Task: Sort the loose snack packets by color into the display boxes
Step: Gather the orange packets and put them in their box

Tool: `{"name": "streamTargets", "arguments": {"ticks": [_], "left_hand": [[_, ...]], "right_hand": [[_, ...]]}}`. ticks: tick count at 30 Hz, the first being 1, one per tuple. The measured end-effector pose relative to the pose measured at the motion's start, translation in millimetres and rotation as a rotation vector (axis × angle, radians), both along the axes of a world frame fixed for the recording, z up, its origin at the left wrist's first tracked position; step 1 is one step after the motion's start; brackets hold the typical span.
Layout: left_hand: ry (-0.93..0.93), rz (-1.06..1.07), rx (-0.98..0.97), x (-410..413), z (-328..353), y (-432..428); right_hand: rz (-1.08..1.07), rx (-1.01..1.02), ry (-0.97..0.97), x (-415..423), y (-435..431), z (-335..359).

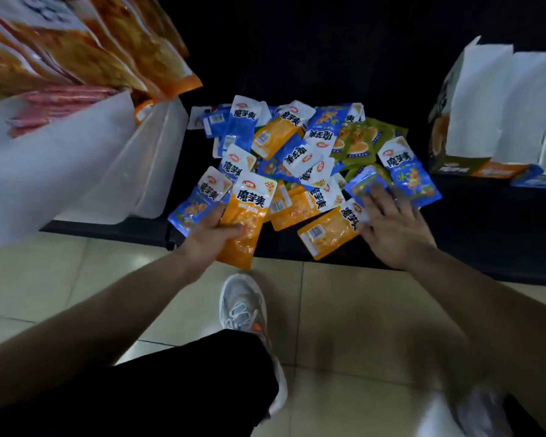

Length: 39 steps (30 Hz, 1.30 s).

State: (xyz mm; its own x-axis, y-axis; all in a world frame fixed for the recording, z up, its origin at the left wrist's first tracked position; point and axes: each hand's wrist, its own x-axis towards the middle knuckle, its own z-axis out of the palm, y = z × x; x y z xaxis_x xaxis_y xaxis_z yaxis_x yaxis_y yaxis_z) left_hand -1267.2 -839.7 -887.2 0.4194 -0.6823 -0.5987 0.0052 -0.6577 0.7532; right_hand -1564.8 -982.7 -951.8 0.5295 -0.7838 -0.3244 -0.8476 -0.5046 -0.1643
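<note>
Loose packets (297, 146) lie heaped at frame centre. The left hand (213, 236) grips an orange packet (249, 212), thumb curled over its lower half, and possibly a blue packet (189, 209) beneath. The right hand (391, 227) rests on the heap, fingers spread. Packets are probably light, limp and slick; pinch them at a sealed edge.
</note>
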Motion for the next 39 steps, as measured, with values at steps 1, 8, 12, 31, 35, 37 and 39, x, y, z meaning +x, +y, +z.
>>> {"name": "streamTargets", "arguments": {"ticks": [1, 8, 12, 31, 35, 37, 39], "left_hand": [[0.011, 0.016, -0.003, -6, -5, -2], [-0.051, -0.016, 0.029, -23, -19, -4], [-0.092, -0.013, 0.036, -23, -19, -7], [-0.055, -0.192, -0.047, -31, -10, -16], [-0.147, -0.296, -0.064, -30, -13, -9], [-0.069, -0.154, -0.080, -28, -14, -8], [-0.005, -0.086, -0.093, -28, -13, -7]], "right_hand": [[-0.004, -0.048, -0.034, -2, -3, 2], [0.207, -0.005, -0.057, 23, 12, -2], [0.249, 0.052, -0.007, 34, -5, 9], [0.164, 0.213, -0.171, 103, 0, 79], [0.022, 0.077, -0.312, 113, 19, 73], [-0.150, 0.097, -0.457, 108, 26, 65], [-0.387, 0.336, -0.631, 103, 30, 56]]}}
